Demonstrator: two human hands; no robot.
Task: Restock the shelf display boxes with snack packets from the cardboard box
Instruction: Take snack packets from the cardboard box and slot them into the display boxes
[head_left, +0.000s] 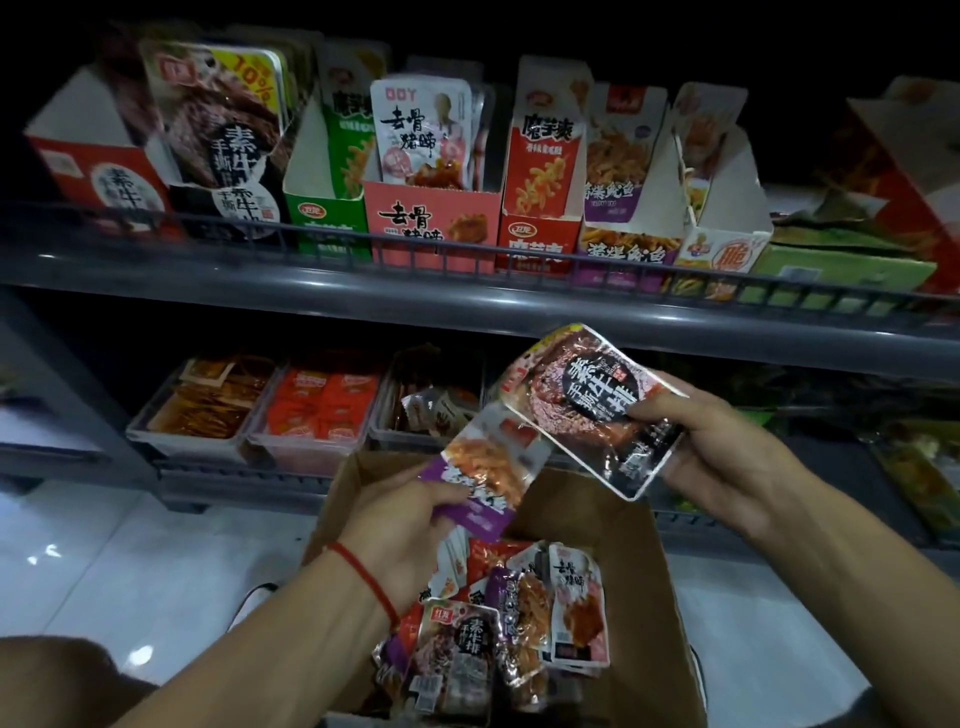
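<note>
Dim aisle, seen from above the hands. Left hand (400, 525) is over the open cardboard box (639, 561), thumb and fingers pinching a purple-edged snack packet (483, 467) by its lower end; a red string bracelet (363, 577) sits on that wrist. Right hand (727, 452) is raised just to the right, fingers curled round the lower right edge of a dark packet (592, 410) with large white characters, thumb on its face. The two held packets overlap at their near corners, the dark one in front. Below them the cardboard box holds a loose heap of mixed packets (498, 629): dark, purple and pale ones, lying at all angles. Upper shelf (208, 286) carries a row of display boxes behind a low rail: a red and black display box (104, 171) at far left holding dark packets of the same print as the one in the right hand, then a green box (324, 213), a pink box (431, 218), a red box (537, 239) and a purple box (623, 254), each with upright packets. Lower shelf holds clear trays (249, 415) of orange and red packets. Pale tiled floor (104, 561) shows beneath, to the left.
</note>
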